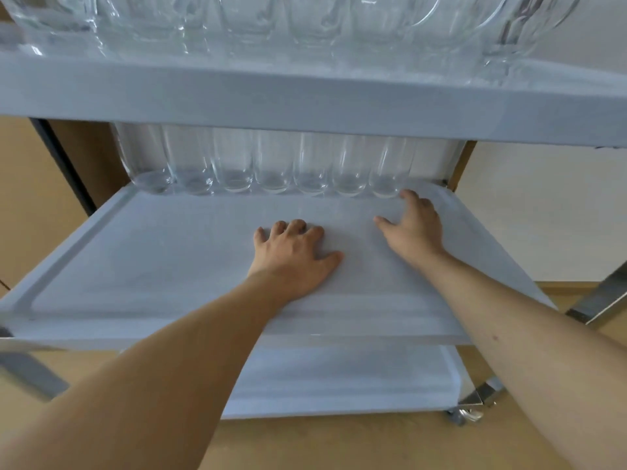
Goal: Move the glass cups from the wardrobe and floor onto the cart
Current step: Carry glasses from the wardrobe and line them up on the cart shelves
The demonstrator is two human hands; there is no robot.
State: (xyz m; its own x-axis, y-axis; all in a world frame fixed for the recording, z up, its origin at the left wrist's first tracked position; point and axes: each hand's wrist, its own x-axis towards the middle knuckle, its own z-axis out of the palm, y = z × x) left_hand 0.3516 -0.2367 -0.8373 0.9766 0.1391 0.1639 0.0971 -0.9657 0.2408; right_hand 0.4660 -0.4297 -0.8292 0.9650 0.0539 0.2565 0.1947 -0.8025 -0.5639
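A grey cart with three shelves fills the view. On its middle shelf (135,266) a row of several clear glass cups (271,164) stands upright along the back edge. More glassware (305,25) crowds the top shelf. My left hand (291,256) rests palm down on the middle shelf, fingers slightly bent, holding nothing. My right hand (415,225) lies spread on the shelf further back. Its fingertips sit just in front of the rightmost cup (388,171) of the row, and I cannot tell whether they touch it.
The bottom shelf (339,385) of the cart shows below, with a caster wheel (464,415) at the right corner. Metal cart legs stand at left and right. Tan flooring lies around the cart, and a white wall is at the right.
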